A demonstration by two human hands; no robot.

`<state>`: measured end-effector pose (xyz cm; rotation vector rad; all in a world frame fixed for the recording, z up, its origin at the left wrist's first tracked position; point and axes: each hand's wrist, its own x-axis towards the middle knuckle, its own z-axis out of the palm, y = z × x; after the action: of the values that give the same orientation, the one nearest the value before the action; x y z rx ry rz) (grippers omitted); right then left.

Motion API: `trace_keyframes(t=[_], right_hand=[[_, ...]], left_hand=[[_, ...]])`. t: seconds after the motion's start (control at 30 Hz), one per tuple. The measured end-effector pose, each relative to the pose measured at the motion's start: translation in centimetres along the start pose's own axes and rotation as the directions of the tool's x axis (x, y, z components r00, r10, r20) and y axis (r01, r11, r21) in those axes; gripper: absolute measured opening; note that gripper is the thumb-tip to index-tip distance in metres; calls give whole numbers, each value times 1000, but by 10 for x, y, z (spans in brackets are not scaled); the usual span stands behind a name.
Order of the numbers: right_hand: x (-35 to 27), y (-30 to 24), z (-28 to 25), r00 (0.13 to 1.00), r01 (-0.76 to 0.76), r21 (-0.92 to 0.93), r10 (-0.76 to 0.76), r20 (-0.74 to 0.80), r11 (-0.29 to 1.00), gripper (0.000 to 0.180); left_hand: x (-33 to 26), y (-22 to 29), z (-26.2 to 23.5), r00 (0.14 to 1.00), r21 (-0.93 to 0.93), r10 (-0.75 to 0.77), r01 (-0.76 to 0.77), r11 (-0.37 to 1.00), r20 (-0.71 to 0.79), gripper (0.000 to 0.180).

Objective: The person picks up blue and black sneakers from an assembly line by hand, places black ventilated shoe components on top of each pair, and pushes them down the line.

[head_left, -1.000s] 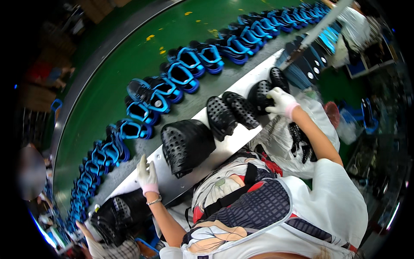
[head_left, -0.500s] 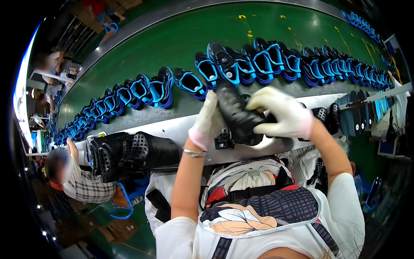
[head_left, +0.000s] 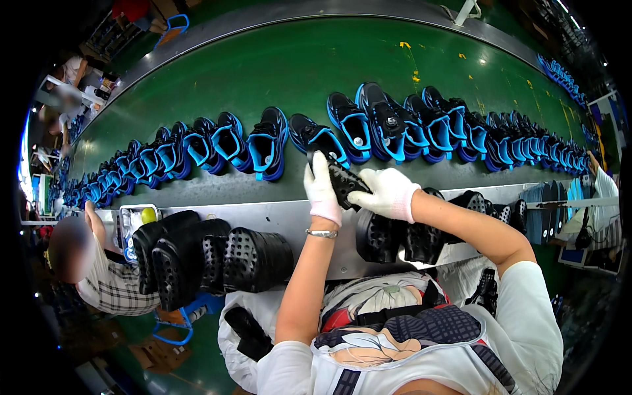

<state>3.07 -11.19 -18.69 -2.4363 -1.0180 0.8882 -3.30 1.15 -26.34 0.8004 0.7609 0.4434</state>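
Note:
In both white-gloved hands, just above the near edge of the green belt, is a black perforated shoe tree. My left hand grips its left side, fingers pointing away from me. From the right, my right hand holds its near end, thumb and fingers closed on it. Just beyond the hands stands a black and blue sneaker, its near opening partly covered by the left fingertips. More black perforated shoe trees lie on the metal ledge below my right hand.
Sneakers with blue linings line the green belt to both sides. Another group of black shoe trees sits on the metal ledge at left. A person in a plaid top works at far left; insoles hang at right.
Both hands have moved the shoe tree; it now appears shorter and tilted the other way. The right hand has closed on its near end. My view has shifted, so the sneakers appear lower.

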Motion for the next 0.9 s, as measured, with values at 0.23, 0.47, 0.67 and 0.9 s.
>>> trace_keyframes(t=[0.23, 0.47, 0.67, 0.9], right_hand=[[77, 23, -30, 986, 29, -384, 37, 164, 923, 45], [153, -5, -2, 986, 61, -503, 26, 165, 862, 29], [194, 27, 61, 998, -16, -467, 44, 49, 884, 23], [207, 11, 50, 974, -55, -375, 133, 186, 926, 29]], left_hand=[[33, -41, -50, 814, 746, 353, -571, 343, 460, 41], [37, -50, -60, 816, 795, 258, -570, 206, 517, 52], [61, -40, -34, 933, 914, -12, -350, 207, 360, 41], [116, -50, -28, 900, 995, -427, -97, 5, 90, 43]])
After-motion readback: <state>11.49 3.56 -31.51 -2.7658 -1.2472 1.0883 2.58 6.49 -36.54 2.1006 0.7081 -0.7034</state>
